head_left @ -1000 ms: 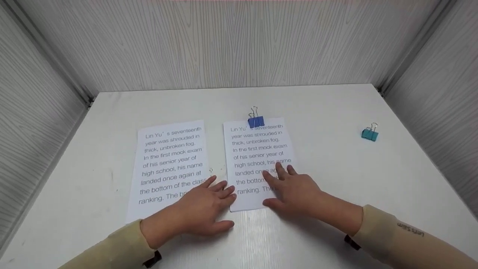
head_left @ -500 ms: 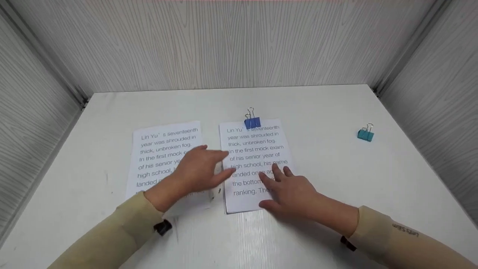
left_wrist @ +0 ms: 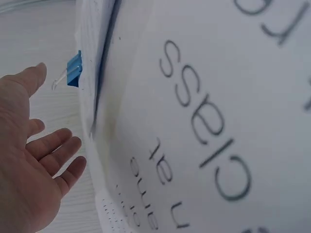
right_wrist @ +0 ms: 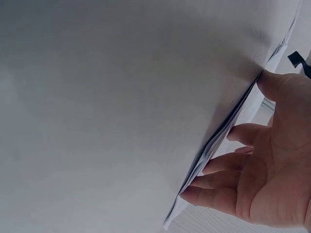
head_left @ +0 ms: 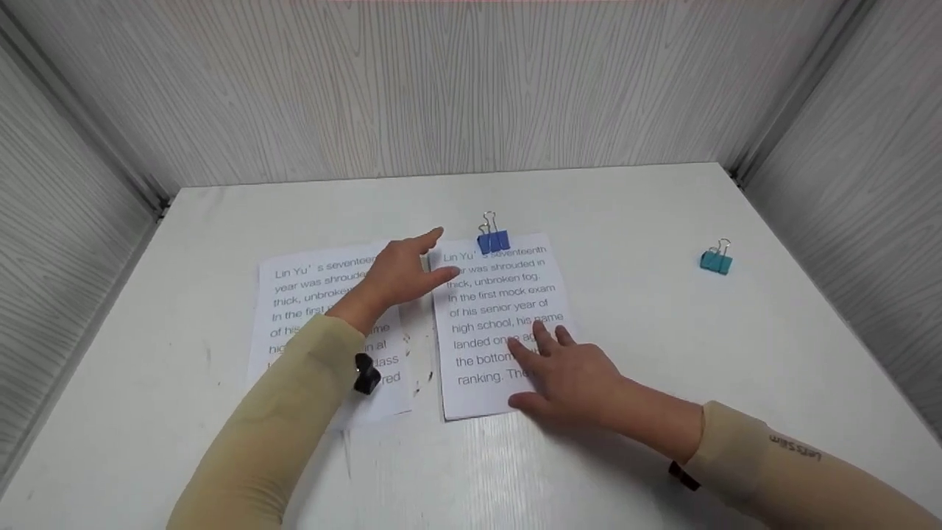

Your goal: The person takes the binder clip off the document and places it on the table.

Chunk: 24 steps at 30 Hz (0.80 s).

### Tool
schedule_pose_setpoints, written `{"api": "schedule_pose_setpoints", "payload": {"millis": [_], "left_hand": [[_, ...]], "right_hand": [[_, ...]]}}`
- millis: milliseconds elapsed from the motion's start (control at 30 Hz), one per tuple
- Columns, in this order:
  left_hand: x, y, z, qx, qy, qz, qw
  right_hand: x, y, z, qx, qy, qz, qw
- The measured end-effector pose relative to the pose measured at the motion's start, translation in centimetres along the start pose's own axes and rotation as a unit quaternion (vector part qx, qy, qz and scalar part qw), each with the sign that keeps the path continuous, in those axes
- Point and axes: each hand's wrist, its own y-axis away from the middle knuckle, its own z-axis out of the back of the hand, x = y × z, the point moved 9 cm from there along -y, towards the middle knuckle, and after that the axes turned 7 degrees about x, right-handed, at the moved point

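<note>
Your left hand (head_left: 403, 269), fingers open, hovers beside the blue binder clip (head_left: 492, 241) on the right stack (head_left: 500, 324)'s far edge. Your right hand (head_left: 570, 375) lies flat on that stack; press firmly so the sheets stay squared.
</note>
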Motion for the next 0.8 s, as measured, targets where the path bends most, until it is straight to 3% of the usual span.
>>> {"api": "schedule_pose_setpoints", "payload": {"millis": [200, 367, 800], "left_hand": [[1.3, -1.6, -1.1, 0.013, 0.006, 0.017, 0.9997], [1.9, -2.1, -1.8, 0.044, 0.0, 0.035, 0.9984], [1.2, -2.3, -2.1, 0.066, -0.038, 0.017, 0.9969]], "right_hand": [[0.0, 0.0, 0.1, 0.004, 0.0, 0.001, 1.0], [0.0, 0.0, 0.0, -0.001, -0.005, 0.004, 1.0], [-0.1, -0.1, 0.0, 0.0, 0.009, 0.0, 1.0]]}}
